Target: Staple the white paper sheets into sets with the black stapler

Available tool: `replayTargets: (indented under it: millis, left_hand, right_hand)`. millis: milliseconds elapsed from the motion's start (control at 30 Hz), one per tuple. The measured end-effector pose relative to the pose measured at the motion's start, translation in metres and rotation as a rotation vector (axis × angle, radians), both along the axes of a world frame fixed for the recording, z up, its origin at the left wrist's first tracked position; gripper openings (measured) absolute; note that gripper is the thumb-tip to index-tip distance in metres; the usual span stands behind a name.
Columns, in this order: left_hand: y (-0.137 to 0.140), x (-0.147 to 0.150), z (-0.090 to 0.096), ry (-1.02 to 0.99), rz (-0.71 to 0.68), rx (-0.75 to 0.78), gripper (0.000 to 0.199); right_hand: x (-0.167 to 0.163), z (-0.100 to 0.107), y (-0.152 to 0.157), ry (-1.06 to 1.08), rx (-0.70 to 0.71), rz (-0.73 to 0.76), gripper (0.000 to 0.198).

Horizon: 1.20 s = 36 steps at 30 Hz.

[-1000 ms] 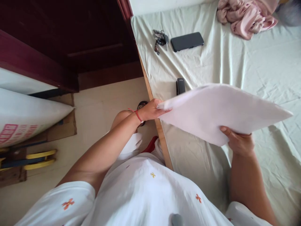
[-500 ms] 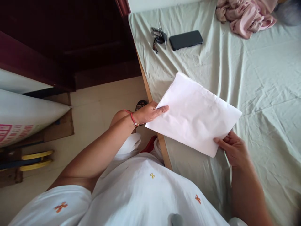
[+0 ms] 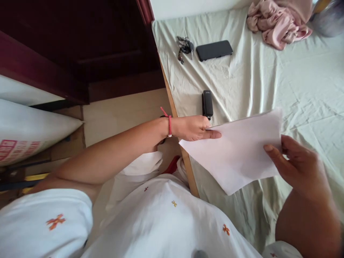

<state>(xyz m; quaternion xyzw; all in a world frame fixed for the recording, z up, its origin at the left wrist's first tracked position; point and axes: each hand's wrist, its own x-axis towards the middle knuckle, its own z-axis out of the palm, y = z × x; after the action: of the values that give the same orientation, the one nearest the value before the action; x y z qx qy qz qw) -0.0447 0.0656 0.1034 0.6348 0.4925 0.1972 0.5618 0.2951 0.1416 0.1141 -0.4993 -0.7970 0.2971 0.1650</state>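
The white paper [image 3: 242, 154] is held up between the left hand [image 3: 190, 127] and the right hand [image 3: 303, 170], above the pale green cloth [image 3: 301, 89] and reaching past its wooden edge [image 3: 190, 173]; the left fingers pinch its left part, and the right fingers are closed on its right edge; whether it is one leaf or several I cannot tell; the likeliest trouble is a crease, since the paper bows between the two grips and a firmer squeeze or uneven pull would set a fold; if the right pinch loosened, that end could sag, and any stacked leaves could slide out of line; the left hand also lies just beside the black stapler [image 3: 207, 104], contact unclear, so a careless shift could nudge it; the blank face looks up toward the wearer, with one corner drooping toward the shirt [image 3: 161, 218]; its long axis seems to run from left hand to right hand, the right end a little farther from the body, though the tilt makes this a judgement
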Motion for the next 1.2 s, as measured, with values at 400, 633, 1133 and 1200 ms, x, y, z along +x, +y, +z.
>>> replayTargets:
  millis: [400, 633, 1133, 1200]
  left_hand:
    - [-0.001, -0.009, -0.060, 0.059, 0.388, -0.036, 0.028]
    - [-0.009, -0.002, -0.082, 0.125, 0.719, -0.047, 0.037]
    - [0.017, -0.005, -0.109, 0.464, 0.728, 0.307, 0.043]
    - [0.015, -0.005, -0.114, 0.463, 0.732, 0.337, 0.046]
  right_hand:
    - [0.007, -0.068, 0.006, 0.274, -0.618, -0.325, 0.049]
    - [0.003, -0.093, 0.015, 0.239, -0.636, -0.312, 0.036]
    - [-0.010, -0.102, 0.023, 0.359, -0.569, -0.414, 0.034]
    - [-0.012, -0.100, 0.022, 0.376, -0.578, -0.425, 0.034]
